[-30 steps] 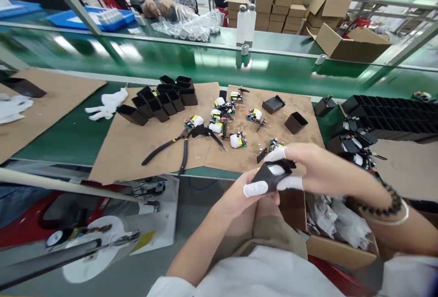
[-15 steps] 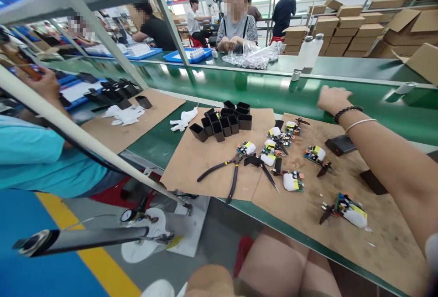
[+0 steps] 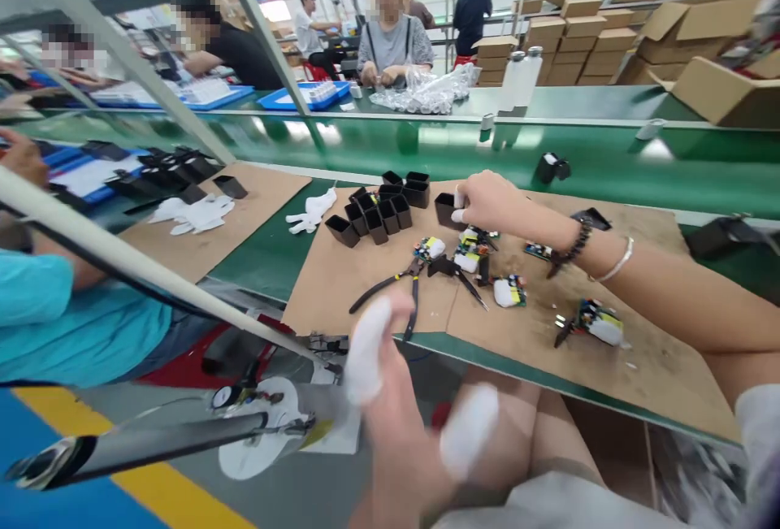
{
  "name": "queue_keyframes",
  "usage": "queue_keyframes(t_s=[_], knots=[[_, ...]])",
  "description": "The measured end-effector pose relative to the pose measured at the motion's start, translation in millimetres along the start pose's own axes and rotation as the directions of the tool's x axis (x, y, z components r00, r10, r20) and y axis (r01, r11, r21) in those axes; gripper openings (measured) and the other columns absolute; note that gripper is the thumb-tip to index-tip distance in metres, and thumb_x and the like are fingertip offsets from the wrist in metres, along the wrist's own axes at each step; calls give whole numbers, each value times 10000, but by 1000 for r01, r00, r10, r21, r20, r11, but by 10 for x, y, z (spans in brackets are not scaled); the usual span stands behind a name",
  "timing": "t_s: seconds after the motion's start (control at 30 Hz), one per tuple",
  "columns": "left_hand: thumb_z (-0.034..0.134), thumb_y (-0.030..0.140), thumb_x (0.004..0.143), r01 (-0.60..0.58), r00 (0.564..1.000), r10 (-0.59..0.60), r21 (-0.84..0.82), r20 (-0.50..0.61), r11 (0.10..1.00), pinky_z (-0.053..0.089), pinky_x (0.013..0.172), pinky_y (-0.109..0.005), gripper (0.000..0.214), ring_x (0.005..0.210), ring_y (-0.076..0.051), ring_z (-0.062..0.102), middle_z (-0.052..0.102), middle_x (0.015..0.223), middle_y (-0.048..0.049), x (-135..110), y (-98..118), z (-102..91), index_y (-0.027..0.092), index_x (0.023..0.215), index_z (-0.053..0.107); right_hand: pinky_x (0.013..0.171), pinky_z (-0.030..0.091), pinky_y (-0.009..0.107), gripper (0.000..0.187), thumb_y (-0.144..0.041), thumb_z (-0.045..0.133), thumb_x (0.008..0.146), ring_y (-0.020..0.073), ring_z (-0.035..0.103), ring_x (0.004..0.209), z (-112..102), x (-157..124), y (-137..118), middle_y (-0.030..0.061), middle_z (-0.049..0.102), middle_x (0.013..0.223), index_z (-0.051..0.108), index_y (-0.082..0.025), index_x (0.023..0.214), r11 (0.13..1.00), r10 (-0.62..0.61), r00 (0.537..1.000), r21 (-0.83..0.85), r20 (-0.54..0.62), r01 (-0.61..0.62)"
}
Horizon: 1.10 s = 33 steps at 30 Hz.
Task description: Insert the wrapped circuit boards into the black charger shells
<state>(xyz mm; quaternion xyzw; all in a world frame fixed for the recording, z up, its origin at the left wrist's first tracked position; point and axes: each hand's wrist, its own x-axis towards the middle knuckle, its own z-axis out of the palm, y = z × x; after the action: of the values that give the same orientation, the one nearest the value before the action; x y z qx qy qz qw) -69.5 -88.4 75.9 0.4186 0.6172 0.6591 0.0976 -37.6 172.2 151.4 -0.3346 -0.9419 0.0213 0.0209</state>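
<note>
My right hand (image 3: 487,202), with white finger cots on thumb and finger, grips a black plastic case (image 3: 448,209) at the right of a cluster of upright open black cases (image 3: 378,216). Low in front of me, my left hand (image 3: 408,407) is raised and blurred, fingers apart, white cots on two digits, holding nothing. Beyond it on the cardboard lie black-handled pliers (image 3: 390,281), tweezers (image 3: 474,292) and several circuit boards with white-covered parts, one board (image 3: 509,292) near the middle and another (image 3: 600,323) nearer me. My right forearm partly hides a board and another black case (image 3: 592,218).
A green conveyor belt (image 3: 378,135) runs behind the cardboard, carrying a black piece (image 3: 552,166). A white glove (image 3: 312,210) lies left of the cases. A slanted white pole (image 3: 152,269) crosses the left side. A co-worker in turquoise (image 3: 36,310) sits at left.
My right hand has come back from over the belt and now holds a black case beside the cluster. My left hand has risen into view. Black pieces have appeared on the belt and at far right.
</note>
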Motion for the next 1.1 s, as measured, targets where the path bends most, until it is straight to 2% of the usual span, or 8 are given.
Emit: queue_keyframes(t_s=[0.07, 0.17, 0.33, 0.53, 0.73, 0.87, 1.0, 1.1], knots=[[912, 389, 738, 23, 1000, -25, 86, 19, 996, 288, 1322, -545, 980, 1532, -361, 419, 493, 1568, -149, 114, -157, 208, 262, 1561, 395, 642, 424, 294, 134, -223, 678, 849, 207, 665, 711, -114, -551, -143, 100, 762, 774, 779, -137, 828, 993, -24, 999, 113, 45, 19], [863, 378, 754, 205, 962, -204, 14, 182, 979, 414, 1235, -543, 952, 1414, -357, 555, 576, 1467, -178, 71, -347, 455, 218, 1554, 372, 570, 374, 260, 69, -175, 705, 820, 132, 576, 578, -142, -1352, -363, 23, 699, 647, 742, -147, 769, 922, -98, 978, 386, 182, 21], [868, 352, 714, 462, 825, -359, -156, 437, 873, 578, 980, -388, 747, 1078, -243, 712, 697, 1174, -83, -453, -470, 420, 234, 1358, 508, 733, 508, 270, 408, -218, 692, 891, 178, 715, 817, 99, -2131, -14, 29, 788, 955, 679, -210, 1299, 817, -42, 987, 574, 154, -55], [848, 303, 734, 527, 703, -381, -80, 600, 846, 538, 981, -351, 654, 1013, -197, 700, 711, 1092, -44, -856, -380, 342, 241, 1302, 532, 951, 534, 403, 625, -248, 809, 788, 384, 671, 1213, 540, -2240, 816, 218, 709, 1295, 613, -113, 1366, 944, 294, 943, 109, 155, -312], [872, 275, 673, 565, 668, -412, -63, 620, 823, 495, 1064, -398, 697, 1101, -230, 669, 690, 1131, -60, -1007, -297, 452, 228, 1296, 563, 777, 518, 369, 515, -367, 711, 897, 379, 757, 1016, 505, -2254, 824, 241, 771, 1136, 627, -87, 1320, 941, 305, 917, 65, 257, -331], [879, 241, 646, 569, 664, -420, -55, 619, 820, 492, 1076, -414, 685, 1112, -237, 654, 679, 1154, -66, -1073, -280, 473, 228, 1270, 596, 755, 524, 387, 870, -552, 775, 823, 410, 752, 1040, 406, -2391, 809, 265, 760, 1179, 502, -56, 1484, 949, 281, 911, 51, 301, -310], [892, 219, 600, 592, 640, -454, -20, 620, 806, 505, 1049, -411, 700, 1098, -240, 659, 691, 1150, -64, -1078, -247, 535, 225, 1243, 615, 881, 532, 362, 540, -91, 751, 719, 358, 717, 1142, 411, -2377, 900, 207, 744, 1252, 704, -112, 1257, 983, 130, 950, 91, 284, -162], [902, 222, 576, 577, 651, -425, -46, 628, 815, 505, 1050, -414, 710, 1107, -244, 658, 695, 1158, -69, -1022, -181, 610, 221, 1224, 611, 828, 548, 355, 360, -69, 697, 704, 327, 746, 1000, 427, -2309, 990, 167, 793, 1074, 765, -113, 1055, 976, 137, 944, 123, 300, -181]])
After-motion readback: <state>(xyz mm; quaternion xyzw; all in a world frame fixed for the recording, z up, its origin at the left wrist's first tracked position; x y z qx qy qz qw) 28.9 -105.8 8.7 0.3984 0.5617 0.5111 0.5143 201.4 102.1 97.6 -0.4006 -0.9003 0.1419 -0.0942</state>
